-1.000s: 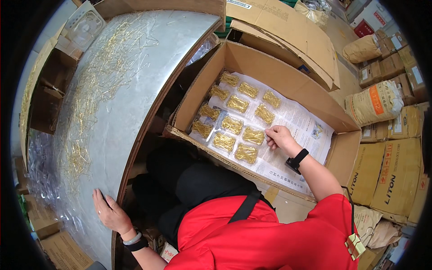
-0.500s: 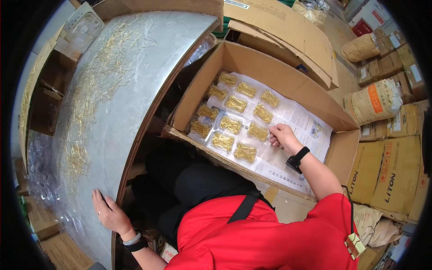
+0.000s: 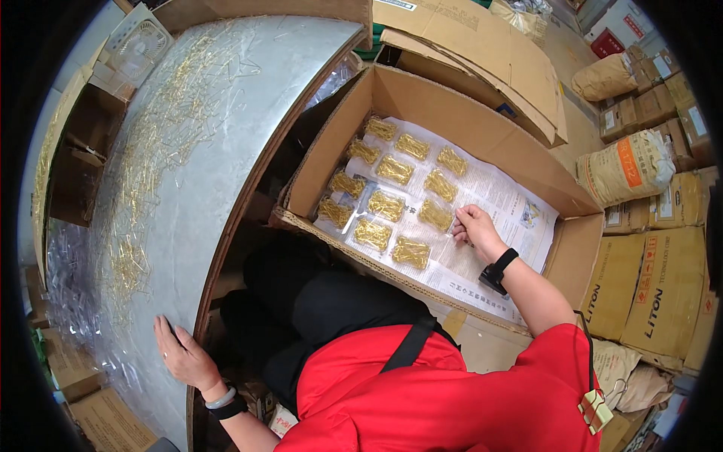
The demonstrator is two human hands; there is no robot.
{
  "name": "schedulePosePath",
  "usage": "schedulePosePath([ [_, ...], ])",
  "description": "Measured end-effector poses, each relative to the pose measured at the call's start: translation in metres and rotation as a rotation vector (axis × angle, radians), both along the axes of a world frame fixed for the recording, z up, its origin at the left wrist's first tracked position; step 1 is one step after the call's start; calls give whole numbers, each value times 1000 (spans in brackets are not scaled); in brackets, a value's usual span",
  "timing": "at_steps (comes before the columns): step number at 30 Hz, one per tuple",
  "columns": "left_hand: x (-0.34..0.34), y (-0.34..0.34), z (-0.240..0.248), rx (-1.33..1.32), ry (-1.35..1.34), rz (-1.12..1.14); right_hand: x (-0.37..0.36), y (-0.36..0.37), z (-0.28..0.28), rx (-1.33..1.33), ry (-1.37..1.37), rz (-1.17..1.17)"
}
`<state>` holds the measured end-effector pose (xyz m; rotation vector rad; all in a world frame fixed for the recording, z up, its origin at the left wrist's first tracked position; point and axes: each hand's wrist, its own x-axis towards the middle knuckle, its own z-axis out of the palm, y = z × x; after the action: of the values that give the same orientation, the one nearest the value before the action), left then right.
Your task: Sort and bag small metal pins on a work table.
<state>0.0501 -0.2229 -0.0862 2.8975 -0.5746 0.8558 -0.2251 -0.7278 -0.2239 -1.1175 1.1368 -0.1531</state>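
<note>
My right hand (image 3: 476,231) reaches into an open cardboard box (image 3: 482,129). Its thumb and fingers are closed at the right edge of a clear pack of gold-coloured wire pieces (image 3: 434,216). Several similar packs, such as one beside the near wall (image 3: 410,252) and another farther back (image 3: 452,161), lie in loose rows on printed newspaper (image 3: 489,200) lining the box. On the grey tabletop (image 3: 218,173) to the left, my left hand (image 3: 185,357) rests flat near the edge, fingers stretched out and holding nothing.
Loose gold wire pieces (image 3: 162,135) are strewn along the tabletop, with a heap of clear plastic packs (image 3: 75,301) at its left. A small white fan (image 3: 143,45) stands far left. Flattened cardboard (image 3: 482,53) lies behind the box; sacks (image 3: 625,169) and cartons (image 3: 655,294) are stacked right.
The pack at my right fingertips has shifted slightly, away from me and to the right. My left hand has stayed in place on the tabletop.
</note>
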Motion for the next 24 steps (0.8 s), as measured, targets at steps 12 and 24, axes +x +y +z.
schedulePosePath([
  [12, -1, -2, 1, -13, 8, 2, 12, -19, -6, -3, 19, -48],
  [24, 1, 3, -2, -4, 22, 20, 14, -11, -4, -43, 42, -50],
])
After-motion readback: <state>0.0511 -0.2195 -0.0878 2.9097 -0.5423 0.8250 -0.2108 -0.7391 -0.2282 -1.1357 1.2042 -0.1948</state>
